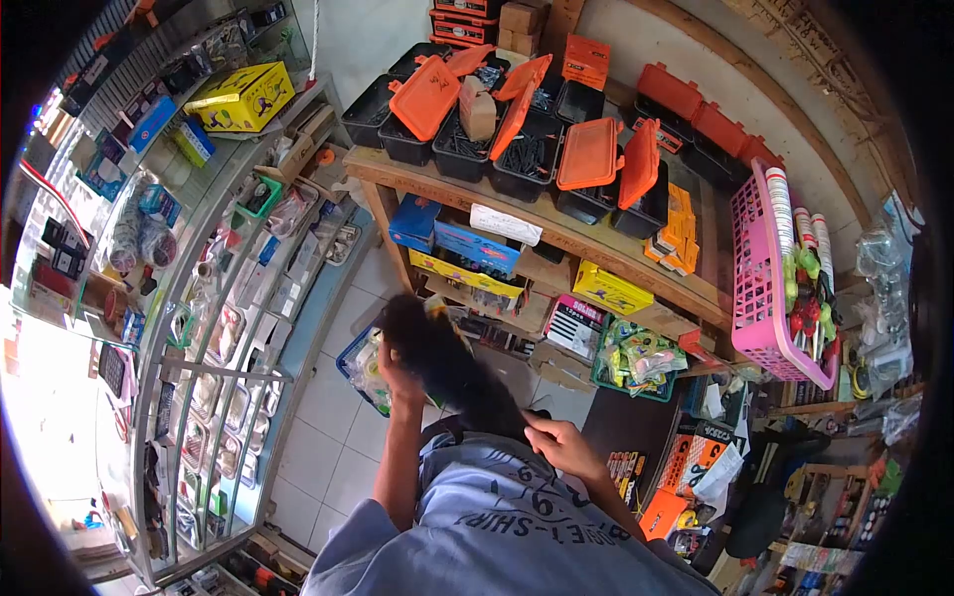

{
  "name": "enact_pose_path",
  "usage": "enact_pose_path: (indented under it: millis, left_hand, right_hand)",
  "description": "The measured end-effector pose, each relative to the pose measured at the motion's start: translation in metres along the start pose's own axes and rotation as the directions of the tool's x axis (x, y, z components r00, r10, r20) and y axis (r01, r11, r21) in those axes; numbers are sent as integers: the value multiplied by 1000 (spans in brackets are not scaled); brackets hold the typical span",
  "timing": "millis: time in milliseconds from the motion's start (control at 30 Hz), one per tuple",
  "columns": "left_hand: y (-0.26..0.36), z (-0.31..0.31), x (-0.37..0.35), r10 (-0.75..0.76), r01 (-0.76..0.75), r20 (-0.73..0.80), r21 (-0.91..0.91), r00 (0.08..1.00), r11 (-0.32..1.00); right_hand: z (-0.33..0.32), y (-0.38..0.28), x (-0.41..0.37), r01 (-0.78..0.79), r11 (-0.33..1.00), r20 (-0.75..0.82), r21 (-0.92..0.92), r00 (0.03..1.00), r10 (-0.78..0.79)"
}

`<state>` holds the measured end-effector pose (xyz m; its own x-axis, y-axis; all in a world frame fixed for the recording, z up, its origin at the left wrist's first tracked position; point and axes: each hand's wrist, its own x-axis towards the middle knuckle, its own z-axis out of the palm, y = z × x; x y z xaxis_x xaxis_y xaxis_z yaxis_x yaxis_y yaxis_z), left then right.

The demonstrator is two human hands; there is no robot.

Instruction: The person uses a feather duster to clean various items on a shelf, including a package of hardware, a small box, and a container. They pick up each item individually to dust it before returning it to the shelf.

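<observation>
A long, black, fluffy duster (452, 372) slants across the front of my body, its shaggy end away from me. My left hand (399, 377) is closed on its side near that far end; the fingers are partly hidden. At the near end, close to my waist, my right hand (561, 444) is wrapped around what looks like its dark handle. Below my left hand, a blue basket (348, 363) of packaged goods stands on the tiled floor, partly covered by the hand and duster.
A glass display case (214, 377) runs along the left. Ahead, a wooden shelf (556, 214) carries black bins with orange lids (427, 96). A pink basket (760, 268) stands at its right end. A green basket (636, 363) and a black chair or seat (760, 517) are at right.
</observation>
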<state>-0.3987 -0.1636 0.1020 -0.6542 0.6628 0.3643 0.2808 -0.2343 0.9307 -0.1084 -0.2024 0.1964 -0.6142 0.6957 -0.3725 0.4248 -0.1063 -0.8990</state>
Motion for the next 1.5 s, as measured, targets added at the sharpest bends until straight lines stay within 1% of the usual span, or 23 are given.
enact_pose_path:
  millis: [33, 67, 200, 233, 400, 467, 500, 600, 667, 733, 800, 867, 933, 1000, 1033, 1133, 1200, 1267, 1300, 1333, 1400, 1467, 1500]
  left_hand:
    - [5, -8, -1, -381, 384, 106, -471, 919, 794]
    - [19, -13, 0, -603, 611, 367, -747, 708, 262]
    - [44, 9, 8, -750, 533, -52, -672, 659, 515]
    - [39, 7, 6, -649, 457, 191, -848, 736, 268]
    - [24, -3, 1, -756, 663, 258, -689, 602, 293]
    - [20, 5, -2, -538, 401, 77, -756, 840, 518]
    - [4, 3, 2, -679, 437, 156, -860, 718, 264]
    - [-5, -12, -10, -608, 604, 377, -767, 699, 218]
    - [2, -9, -12, -556, 576, 350, -758, 754, 305]
    - [-6, -6, -14, -699, 599, 283, -759, 657, 255]
    - [-39, -14, -21, -608, 586, 358, -778, 709, 225]
    - [-75, -22, -29, -53, 577, 576, -803, 815, 151]
    - [-43, -10, -34, -179, 599, 572, -769, 801, 223]
    - [59, 6, 6, -826, 611, 259, -782, 500, 125]
    - [22, -2, -2, -772, 559, 364, -829, 522, -13]
    - [-42, -26, -23, -454, 687, 552, -693, 700, 217]
    - [-55, -21, -27, -269, 645, 601, -755, 753, 120]
    - [-5, -8, -15, -777, 473, 355, -877, 519, -84]
    - [12, -14, -12, -744, 656, 312, -723, 591, 218]
    - [-50, -30, -22, -402, 690, 616, -722, 678, 56]
    - [4, -15, -11, -628, 702, 489, -700, 605, 131]
    - [-11, -21, -16, -877, 777, 97, -516, 470, 360]
    - [-16, -9, -27, -455, 462, 362, -878, 813, 126]
  right_hand:
    - [3, 1, 2, 1, 999, -81, 54, 997, 4]
    - [6, 2, 3, 5, 994, -160, 108, 987, 12]
    - [0, -2, 4, -47, 994, -32, 102, 998, 51]
    - [1, 2, 4, -40, 993, -37, 108, 998, 44]
    - [3, -6, 5, -59, 989, -111, 138, 991, 74]
    - [-4, -11, 2, -73, 995, 70, 70, 995, 68]
    - [-3, -10, 3, -72, 995, 67, 73, 996, 67]
    - [0, -8, 4, -109, 977, -69, 186, 990, 123]
    - [-4, -11, 3, -120, 984, -19, 132, 992, 123]
    - [-10, -12, 1, -156, 979, 33, 130, 988, 153]
    - [-11, -15, 2, -193, 973, 83, 127, 979, 184]
    - [-5, -20, 3, -75, 987, -83, 140, 993, 87]
    - [-14, -6, 4, -85, 993, 16, 83, 996, 84]
    - [-15, -7, 3, -92, 995, 111, 28, 990, 88]
    - [-13, -18, 2, -97, 993, 34, 63, 995, 95]
    - [-11, -12, 2, -89, 993, -26, 78, 995, 92]
    - [-15, -10, 2, -72, 996, -10, 52, 997, 72]
    - [-20, -25, -4, -159, 984, 57, 75, 986, 155]
    - [-19, -19, -3, -159, 984, 54, 76, 986, 155]
    - [-16, -7, 1, -96, 994, -16, 55, 995, 97]
    - [-16, -5, 1, -34, 999, -82, 27, 996, 36]
    - [-22, -17, -5, -91, 994, 68, 68, 994, 87]
    - [-23, -20, -7, -91, 993, 66, 69, 994, 87]
